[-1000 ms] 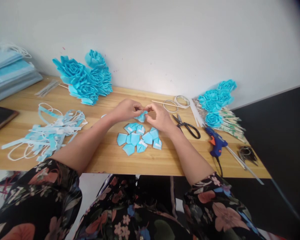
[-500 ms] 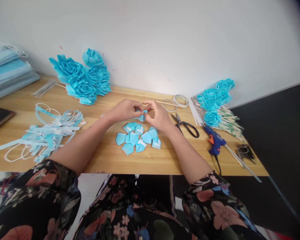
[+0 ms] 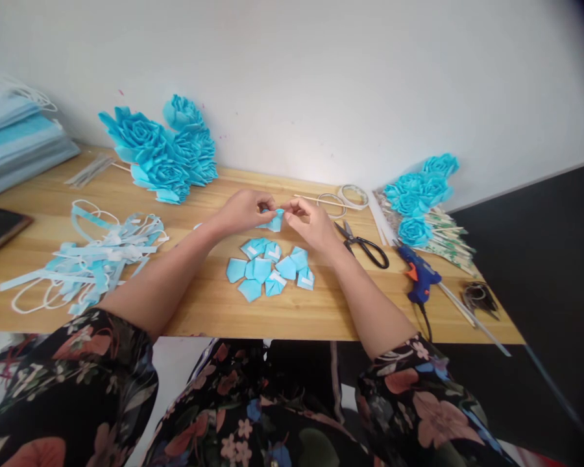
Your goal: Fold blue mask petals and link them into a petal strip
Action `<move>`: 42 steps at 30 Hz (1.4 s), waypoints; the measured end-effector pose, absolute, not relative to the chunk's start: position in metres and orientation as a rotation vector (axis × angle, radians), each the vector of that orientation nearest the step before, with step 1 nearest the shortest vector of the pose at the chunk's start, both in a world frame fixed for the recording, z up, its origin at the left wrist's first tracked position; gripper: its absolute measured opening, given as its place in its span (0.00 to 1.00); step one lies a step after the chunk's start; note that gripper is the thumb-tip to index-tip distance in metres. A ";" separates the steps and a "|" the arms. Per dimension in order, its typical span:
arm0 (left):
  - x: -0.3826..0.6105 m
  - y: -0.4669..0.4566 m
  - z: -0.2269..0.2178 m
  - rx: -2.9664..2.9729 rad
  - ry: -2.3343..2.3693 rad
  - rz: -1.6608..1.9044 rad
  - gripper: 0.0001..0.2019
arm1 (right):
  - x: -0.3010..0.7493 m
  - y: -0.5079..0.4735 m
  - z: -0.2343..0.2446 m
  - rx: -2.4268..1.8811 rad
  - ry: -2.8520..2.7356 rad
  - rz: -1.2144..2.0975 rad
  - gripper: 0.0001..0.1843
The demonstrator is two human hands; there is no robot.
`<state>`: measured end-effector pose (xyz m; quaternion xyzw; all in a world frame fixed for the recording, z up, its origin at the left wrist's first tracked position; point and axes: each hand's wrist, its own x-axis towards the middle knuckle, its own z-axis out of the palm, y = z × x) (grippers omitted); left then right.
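Both hands meet over the middle of the table around one small blue folded piece (image 3: 275, 222), which looks like mask fabric. My left hand (image 3: 250, 211) pinches it from the left. The thumb and forefinger of my right hand (image 3: 311, 222) close on its right edge. Part of the piece is hidden by the fingers. Just below lies a loose group of several similar blue folded pieces (image 3: 259, 269), some with white strips showing.
Cut mask strips and ear loops (image 3: 111, 253) lie left, near a phone (image 3: 0, 228) and stacked masks (image 3: 24, 143). Blue fabric roses (image 3: 160, 152) stand behind. Rightward are black-handled scissors (image 3: 370, 251), a tape roll (image 3: 354, 196), more roses (image 3: 418, 191) and a blue glue gun (image 3: 421, 275).
My fingers have shifted slightly on the blue piece, and more of its face shows below them. The right hand sits a little farther right. Pieces on the table stay put.
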<state>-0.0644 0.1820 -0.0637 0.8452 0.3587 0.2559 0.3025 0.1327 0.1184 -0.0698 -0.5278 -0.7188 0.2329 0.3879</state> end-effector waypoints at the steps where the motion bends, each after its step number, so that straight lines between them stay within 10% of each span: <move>1: -0.064 0.182 -0.064 2.239 0.946 0.678 0.14 | 0.132 0.118 -0.070 -1.357 -1.837 0.577 0.11; 42: -0.088 0.194 -0.052 1.874 0.804 0.617 0.19 | 0.133 0.123 -0.079 -1.489 -1.727 0.751 0.09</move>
